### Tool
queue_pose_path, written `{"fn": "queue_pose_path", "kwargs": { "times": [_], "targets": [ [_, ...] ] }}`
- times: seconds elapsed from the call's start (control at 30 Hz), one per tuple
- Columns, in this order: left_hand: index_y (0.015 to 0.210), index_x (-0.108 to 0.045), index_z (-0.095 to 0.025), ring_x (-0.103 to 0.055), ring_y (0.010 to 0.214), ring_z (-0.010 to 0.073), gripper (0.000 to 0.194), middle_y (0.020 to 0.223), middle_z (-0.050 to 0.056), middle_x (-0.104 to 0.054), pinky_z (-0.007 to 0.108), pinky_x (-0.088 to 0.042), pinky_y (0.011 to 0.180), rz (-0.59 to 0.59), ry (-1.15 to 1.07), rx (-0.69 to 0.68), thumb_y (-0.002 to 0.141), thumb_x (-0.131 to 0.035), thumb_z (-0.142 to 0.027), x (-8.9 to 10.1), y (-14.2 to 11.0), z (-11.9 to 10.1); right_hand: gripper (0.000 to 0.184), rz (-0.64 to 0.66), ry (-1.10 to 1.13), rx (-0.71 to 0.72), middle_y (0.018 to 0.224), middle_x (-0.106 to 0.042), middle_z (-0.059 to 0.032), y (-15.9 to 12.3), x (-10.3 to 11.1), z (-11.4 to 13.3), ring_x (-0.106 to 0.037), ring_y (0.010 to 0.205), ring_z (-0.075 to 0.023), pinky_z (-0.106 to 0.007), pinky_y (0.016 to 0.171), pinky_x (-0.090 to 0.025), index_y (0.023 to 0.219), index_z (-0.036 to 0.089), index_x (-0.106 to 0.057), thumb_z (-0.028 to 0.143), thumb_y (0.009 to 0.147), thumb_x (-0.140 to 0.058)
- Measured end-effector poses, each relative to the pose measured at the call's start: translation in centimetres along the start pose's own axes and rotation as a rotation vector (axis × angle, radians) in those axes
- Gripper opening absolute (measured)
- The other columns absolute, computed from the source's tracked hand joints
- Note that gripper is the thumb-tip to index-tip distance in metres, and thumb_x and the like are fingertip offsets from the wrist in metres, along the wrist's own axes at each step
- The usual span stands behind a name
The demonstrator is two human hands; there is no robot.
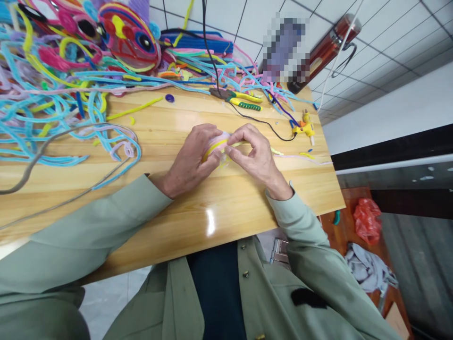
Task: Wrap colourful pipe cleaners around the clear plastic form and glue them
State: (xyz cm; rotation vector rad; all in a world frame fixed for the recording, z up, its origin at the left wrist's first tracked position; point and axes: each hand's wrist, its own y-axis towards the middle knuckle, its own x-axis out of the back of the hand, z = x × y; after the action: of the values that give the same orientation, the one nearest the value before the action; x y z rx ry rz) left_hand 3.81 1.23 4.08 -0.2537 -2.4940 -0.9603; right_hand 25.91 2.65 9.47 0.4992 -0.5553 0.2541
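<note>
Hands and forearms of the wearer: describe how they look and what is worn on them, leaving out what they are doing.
The left hand and right hand are both bare, without gloves. The left sleeve and right sleeve are long, loose and plain grey-green, each reaching about to the wrist. No lettering shows on either forearm.

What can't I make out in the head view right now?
Head view, all:
Pink-and-yellow piece: one side hidden by the left hand.
Yellow strip: partly covered by the right hand.
Object beside the red flask: pixelated.
Fuzzy strips: cut off by left edge.
</note>
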Motion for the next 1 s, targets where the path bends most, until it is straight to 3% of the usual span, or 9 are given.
{"fn": "queue_pose_path", "kwargs": {
  "times": [0.23, 0.43, 0.77, 1.0],
  "targets": [
    [0.148, -0.055, -0.028, -0.06, 0.145, 0.0322, 0.039, 0.146, 0.013, -0.065, 0.058, -0.05, 0.128, 0.024, -0.031, 0.03, 0.119, -0.046, -0.053, 0.12, -0.12, 0.1, 0.044, 0.04, 0.037, -0.065, 0.091, -0.071, -0.0018, 0.26, 0.03, -0.27, -0.064, 0.09, -0.0215, -0.039, 0.088, -0.054, 0.086, 0.026, -0.07, 0.068, 0.095, -0.081],
    [0.148, -0.057, -0.034, -0.059, 0.146, 0.0268, 0.034, 0.147, 0.009, -0.065, 0.053, -0.052, 0.128, -0.001, -0.096, 0.019, 0.122, -0.039, -0.046, 0.2, -0.3, 0.52, 0.037, 0.039, 0.035, -0.057, 0.091, -0.071, -0.0011, 0.34, 0.04, -0.16, -0.064, 0.09, -0.0208, -0.038, 0.086, -0.054, 0.086, 0.026, -0.07, 0.06, 0.097, -0.08],
    [0.136, -0.06, -0.029, -0.067, 0.13, 0.0298, 0.035, 0.134, 0.01, -0.069, 0.052, -0.058, 0.117, -0.01, -0.025, 0.047, 0.115, -0.058, -0.057, 0.16, 0.57, 0.57, 0.049, 0.028, 0.073, -0.078, 0.091, -0.072, -0.0023, 0.39, -0.06, -0.07, -0.065, 0.091, -0.0223, -0.04, 0.086, -0.056, 0.086, 0.027, -0.071, 0.074, 0.092, -0.082],
    [0.133, -0.058, -0.028, -0.067, 0.124, 0.0301, 0.03, 0.13, 0.01, -0.069, 0.052, -0.06, 0.112, -0.033, 0.011, 0.068, 0.11, -0.062, -0.046, 0.01, 0.5, 0.69, 0.047, 0.043, 0.076, -0.104, 0.094, -0.074, -0.0048, 0.13, 0.84, 0.06, -0.07, 0.095, -0.0261, -0.047, 0.095, -0.062, 0.088, 0.03, -0.076, 0.076, 0.092, -0.081]
  ]
}}
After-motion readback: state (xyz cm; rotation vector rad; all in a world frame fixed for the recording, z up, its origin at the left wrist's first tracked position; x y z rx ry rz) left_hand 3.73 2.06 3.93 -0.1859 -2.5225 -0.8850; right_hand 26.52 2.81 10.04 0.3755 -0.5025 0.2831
